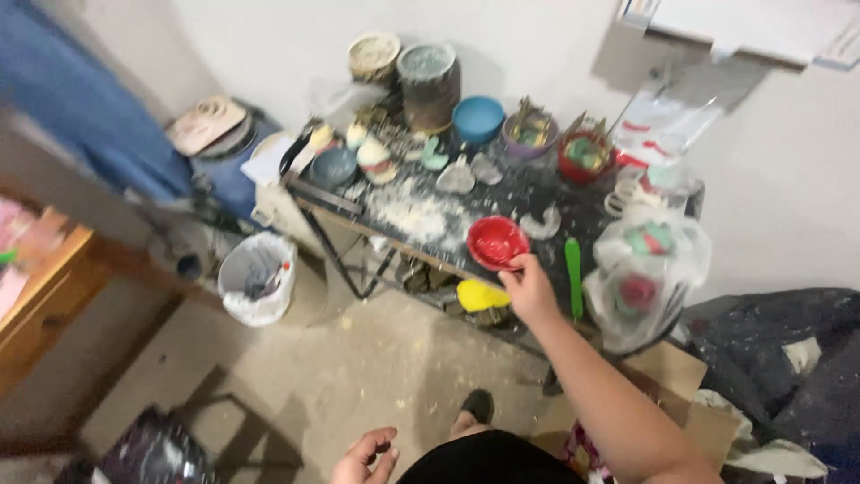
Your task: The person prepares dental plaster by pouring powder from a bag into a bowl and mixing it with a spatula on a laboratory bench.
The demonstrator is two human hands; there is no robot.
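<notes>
My right hand reaches to centre of frame, fingers pinching near rim of red bowl. Bowl sits on front edge of dark work table, beside white powder patch. Green stick just right of my hand, yellow object just below bowl. My left hand at bottom of frame, loosely curled, holding nothing. White bin on floor, left of table.
</notes>
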